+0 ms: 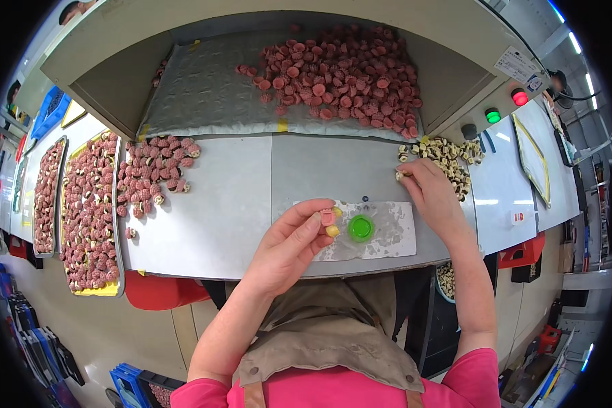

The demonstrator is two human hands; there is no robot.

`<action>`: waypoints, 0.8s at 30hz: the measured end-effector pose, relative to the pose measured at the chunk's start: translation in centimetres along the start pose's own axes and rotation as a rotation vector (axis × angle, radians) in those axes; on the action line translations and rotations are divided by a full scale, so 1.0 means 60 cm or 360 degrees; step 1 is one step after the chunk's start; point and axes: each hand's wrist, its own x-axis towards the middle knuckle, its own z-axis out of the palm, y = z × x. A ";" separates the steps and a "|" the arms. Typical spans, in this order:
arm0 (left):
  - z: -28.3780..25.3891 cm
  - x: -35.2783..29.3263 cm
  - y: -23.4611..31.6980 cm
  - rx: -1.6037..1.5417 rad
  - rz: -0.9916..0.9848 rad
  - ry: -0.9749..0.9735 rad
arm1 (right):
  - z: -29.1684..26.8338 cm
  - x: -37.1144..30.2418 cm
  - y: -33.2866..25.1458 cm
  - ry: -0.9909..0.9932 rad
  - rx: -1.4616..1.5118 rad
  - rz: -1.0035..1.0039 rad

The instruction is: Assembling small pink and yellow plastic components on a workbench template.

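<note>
In front of me, my left hand is closed, its thumb and fingers pinching a small pink hollow cup. Yellow coverings show by its fingertips. My right hand reaches to the right and pinches a small cream-coloured piece beside a pile of cream-and-dark pieces. Between my hands stands a small round bright green container on a stained white sheet. A tiny dark bead-like thing lies at the sheet's far edge.
A heap of bumpy pink cups lies on a grey cloth under the hooded box. Joined pink pieces cover the table's left, next to filled trays. Green and red buttons sit on the box's right side.
</note>
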 end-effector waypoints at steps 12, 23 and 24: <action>0.008 -0.003 0.003 0.0161 0.0010 0.0032 | 0.011 -0.047 -0.122 -0.0264 0.0174 -0.0069; 0.005 0.001 -0.008 0.0289 0.0068 -0.0002 | 0.030 -0.046 -0.100 -0.0169 0.0138 -0.0406; 0.004 0.000 -0.008 0.0291 0.0074 0.0000 | 0.026 -0.043 -0.096 -0.0204 0.0139 -0.0479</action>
